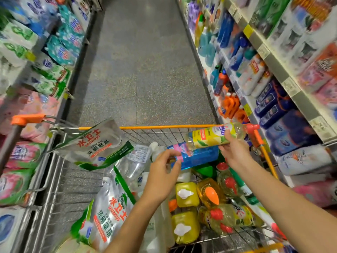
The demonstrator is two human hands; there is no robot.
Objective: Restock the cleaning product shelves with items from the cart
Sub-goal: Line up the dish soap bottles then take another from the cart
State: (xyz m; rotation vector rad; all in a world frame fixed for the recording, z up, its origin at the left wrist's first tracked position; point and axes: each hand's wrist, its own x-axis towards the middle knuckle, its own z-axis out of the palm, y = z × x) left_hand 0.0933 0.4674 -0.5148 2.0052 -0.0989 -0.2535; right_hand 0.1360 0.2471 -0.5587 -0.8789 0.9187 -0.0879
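Over the cart (pixel 191 127), the right hand (pixel 235 152) grips a yellow-labelled bottle (pixel 218 134); the left hand (pixel 162 170) pinches a blue bottle (pixel 198 157) just below it.

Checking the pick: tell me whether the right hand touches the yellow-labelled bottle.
Touching. Head view: the right hand wraps round the yellow-labelled bottle, no gap, above the cart.

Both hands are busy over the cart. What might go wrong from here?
The right hand holds the yellow-labelled bottle sideways by its middle; it might slip into the cart. The left hand pinches only one end of the blue bottle, which may tip out of that grip.
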